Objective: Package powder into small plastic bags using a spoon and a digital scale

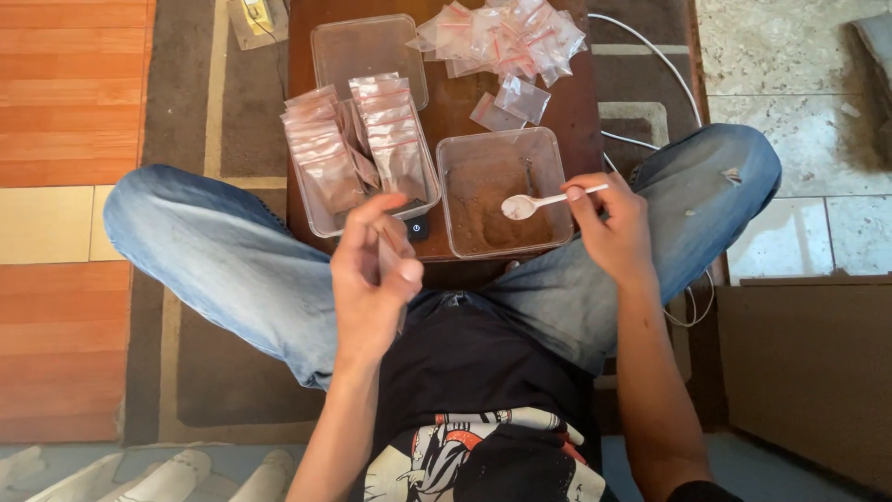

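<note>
My right hand point(609, 228) holds a white plastic spoon point(544, 202) by its handle, its bowl over a clear tub of brown powder point(502, 191). My left hand point(372, 274) is raised in front of my lap, fingers pinched on a small clear zip bag point(392, 251) that is mostly hidden by the hand. To the left of the powder tub, a second clear tub point(367, 167) holds several filled red-striped zip bags standing upright. All of it rests on a small dark wooden table point(446, 112) between my knees.
A pile of empty zip bags point(506, 37) lies at the table's far right, an empty clear lid or tub point(367, 56) at the far left. A white cable point(650, 65) runs on the right. My jeans-clad legs flank the table, over a brown rug.
</note>
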